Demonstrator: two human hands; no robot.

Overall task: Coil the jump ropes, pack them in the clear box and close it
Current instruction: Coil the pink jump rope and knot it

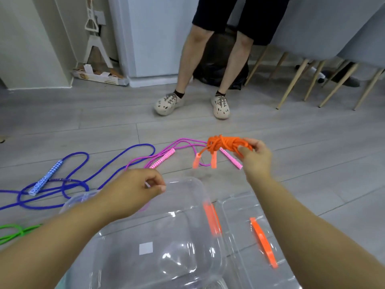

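Currently: clear box (201, 185) open at 6 o'clock, lid (239, 215) flat beside it at 4. Left hand (133, 190) over the box's far rim, fingers curled thumb-to-tip; can't tell if it holds anything. Right hand (256, 159) at 1 o'clock, clamped on the coiled orange rope (223, 143), handles dangling off the floor (302, 147). Pink rope (164, 157) loose beyond, blue rope (46, 177) at 9, green rope (16, 231) at 8. Open floor up to a bystander's feet (168, 103) at 12; chair legs (291, 84) at 2.

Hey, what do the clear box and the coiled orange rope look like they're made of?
The clear box looks like glossy transparent plastic: the floor shows through it and bright glints sit on its walls. The orange rope seems matte braided cord, bending into soft tight loops. Its handles look like translucent plastic, though blurred.
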